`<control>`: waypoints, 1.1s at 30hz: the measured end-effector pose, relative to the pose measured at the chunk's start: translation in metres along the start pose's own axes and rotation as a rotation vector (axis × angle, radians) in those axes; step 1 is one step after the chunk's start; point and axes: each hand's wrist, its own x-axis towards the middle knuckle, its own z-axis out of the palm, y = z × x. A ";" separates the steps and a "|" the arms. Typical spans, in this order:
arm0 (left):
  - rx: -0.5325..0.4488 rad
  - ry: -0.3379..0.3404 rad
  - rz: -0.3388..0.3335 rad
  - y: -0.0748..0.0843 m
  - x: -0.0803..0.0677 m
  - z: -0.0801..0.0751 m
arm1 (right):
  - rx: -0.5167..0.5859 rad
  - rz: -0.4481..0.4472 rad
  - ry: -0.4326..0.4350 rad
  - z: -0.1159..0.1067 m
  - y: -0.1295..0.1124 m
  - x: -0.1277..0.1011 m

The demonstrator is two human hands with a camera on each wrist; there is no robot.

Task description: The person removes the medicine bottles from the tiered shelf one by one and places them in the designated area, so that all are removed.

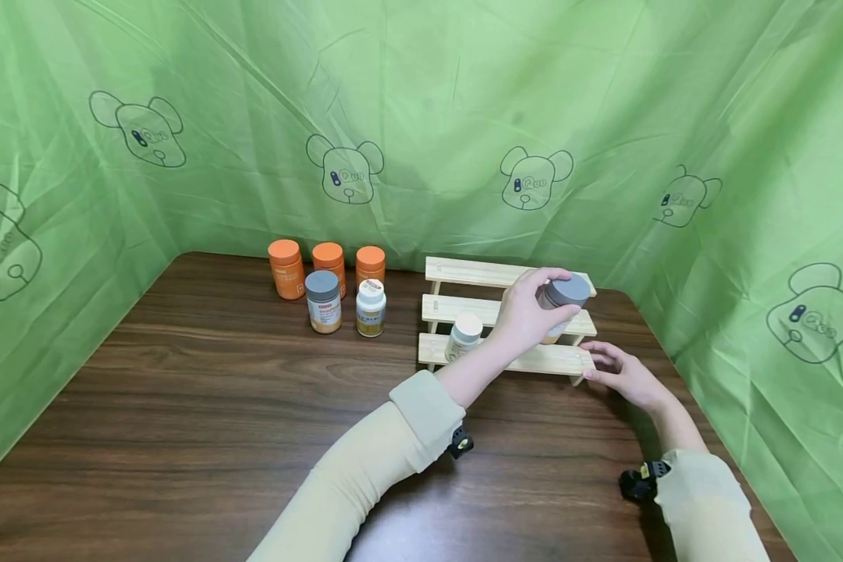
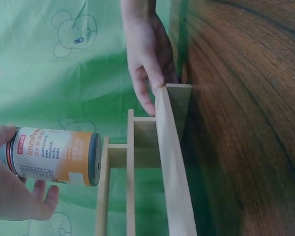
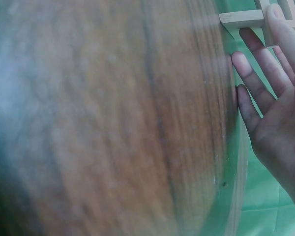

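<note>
Cream sleeves (image 1: 365, 460) lead up to both hands. Left hand (image 1: 527, 316) curls its fingers (image 1: 544, 275) round a grey-lidded bottle (image 1: 563, 300), held just above the middle step of the wooden rack (image 1: 464, 271). Right hand (image 1: 621, 373) lies flat and relaxed on the surface (image 1: 183, 406), fingertips touching the rack's lowest step. Just left of the holding fingers, a white-lidded bottle (image 1: 463, 336) stands on the rack.

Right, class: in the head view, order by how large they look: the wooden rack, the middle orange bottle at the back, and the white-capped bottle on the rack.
1. wooden rack
2. middle orange bottle
3. white-capped bottle, though an arm partly hides it, so this is unsure.
</note>
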 end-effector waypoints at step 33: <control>-0.090 -0.100 0.027 0.036 -0.023 -0.061 | -0.010 0.002 0.012 0.001 0.003 -0.002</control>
